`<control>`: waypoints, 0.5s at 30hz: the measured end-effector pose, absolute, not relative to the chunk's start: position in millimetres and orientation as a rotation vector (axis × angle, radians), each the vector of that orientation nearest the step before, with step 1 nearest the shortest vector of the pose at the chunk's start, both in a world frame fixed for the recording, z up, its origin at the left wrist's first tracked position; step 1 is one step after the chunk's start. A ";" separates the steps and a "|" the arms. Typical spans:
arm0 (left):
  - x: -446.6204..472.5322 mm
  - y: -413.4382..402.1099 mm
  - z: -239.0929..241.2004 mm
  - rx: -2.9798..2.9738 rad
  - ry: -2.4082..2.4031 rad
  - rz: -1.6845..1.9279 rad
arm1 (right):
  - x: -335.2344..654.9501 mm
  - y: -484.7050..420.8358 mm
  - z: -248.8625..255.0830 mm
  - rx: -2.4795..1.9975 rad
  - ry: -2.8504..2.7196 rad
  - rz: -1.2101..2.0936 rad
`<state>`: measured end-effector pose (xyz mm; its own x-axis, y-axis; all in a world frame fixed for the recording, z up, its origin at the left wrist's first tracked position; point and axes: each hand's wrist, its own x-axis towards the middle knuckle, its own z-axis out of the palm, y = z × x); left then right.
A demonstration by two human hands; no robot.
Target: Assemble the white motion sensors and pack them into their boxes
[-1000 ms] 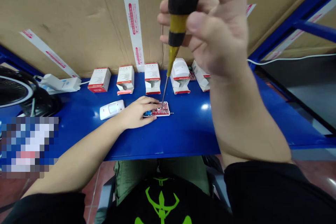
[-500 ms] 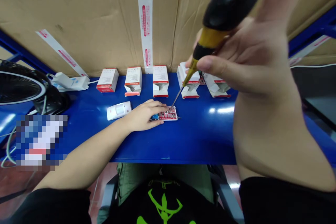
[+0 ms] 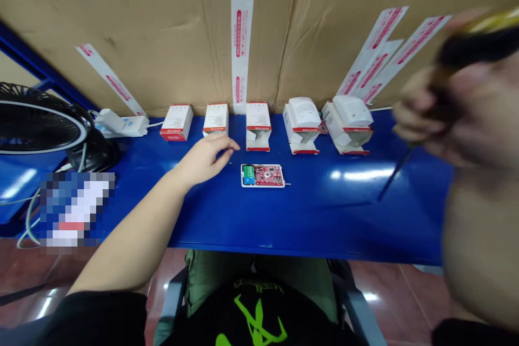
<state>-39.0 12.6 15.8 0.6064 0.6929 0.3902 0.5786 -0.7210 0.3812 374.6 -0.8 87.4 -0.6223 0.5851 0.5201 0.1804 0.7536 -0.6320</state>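
My right hand [image 3: 436,111], smeared by motion, is closed around a screwdriver [image 3: 482,38] with a yellow and black handle. Its thin shaft points down and left over the right part of the blue table, away from the circuit board. The red circuit board [image 3: 268,174] lies in a white open housing with a green-blue battery [image 3: 248,174] at its left end. A thin wire sticks out on the right. My left hand [image 3: 211,155] hovers left of the housing, thumb and forefinger apart, with nothing visible between them. The white detector cover is not visible; my left hand and forearm hide that area.
Several white-red boxes [image 3: 258,121] line the back of the blue table [image 3: 284,227]. White detectors [image 3: 304,112] rest on the two rightmost boxes. On the left stand a black fan [image 3: 93,146] and a power strip [image 3: 125,126]. A cardboard wall [image 3: 170,21] rises behind.
My right hand has lifted the screwdriver off the circuit board and swung it right. My left hand has let go of the housing and moved left. The view has shifted slightly.
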 end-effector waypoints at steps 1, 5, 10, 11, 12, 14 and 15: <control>-45.0 15.7 17.4 2.627 1.101 0.737 | 375.2 -1.8 76.7 -0.722 -2.141 0.654; -58.7 22.8 13.9 2.651 1.178 0.477 | 363.0 -6.8 22.3 -1.181 -2.234 0.559; -53.6 23.7 5.6 2.654 1.200 0.268 | 353.3 -14.3 -18.2 -1.300 -2.490 0.502; -52.0 24.1 4.9 2.656 1.207 0.255 | 353.2 -14.3 -20.5 -1.272 -2.510 0.456; -50.6 24.6 4.3 2.659 1.210 0.249 | 353.6 -13.7 -21.5 -1.253 -2.524 0.413; -48.5 25.5 3.3 2.666 1.205 0.255 | 354.9 -11.4 -20.2 -1.234 -2.551 0.346; -47.4 25.8 2.7 2.672 1.199 0.261 | 355.7 -10.1 -18.4 -1.231 -2.570 0.323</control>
<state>-47.4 25.8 2.7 0.6550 0.7515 0.0783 0.7160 -0.6505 0.2533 355.7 -10.1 -18.4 -0.6010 0.7854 0.1477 0.7244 0.6135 -0.3145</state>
